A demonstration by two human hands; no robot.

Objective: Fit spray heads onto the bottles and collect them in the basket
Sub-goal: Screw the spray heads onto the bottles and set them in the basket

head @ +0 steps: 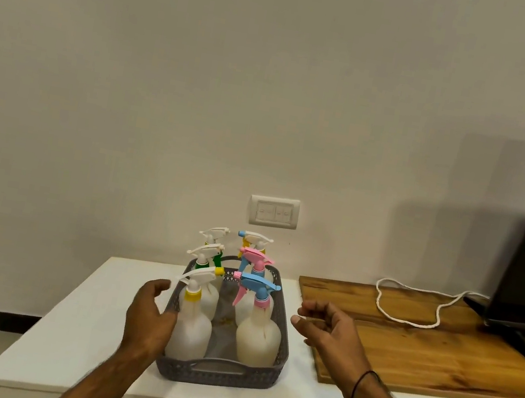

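A grey basket (218,373) sits at the middle of a white counter (64,336), holding six pale spray bottles, all upright with spray heads fitted. The nearest two are a yellow-collared bottle (190,329) and a blue-and-pink-topped bottle (258,333). At nine o'clock of the basket, the left hand (149,315) is open, touching its wall. At three o'clock, the right hand (327,329) hovers half-curled, holding nothing. No writing is readable. A wooden board (436,353) lies further right.
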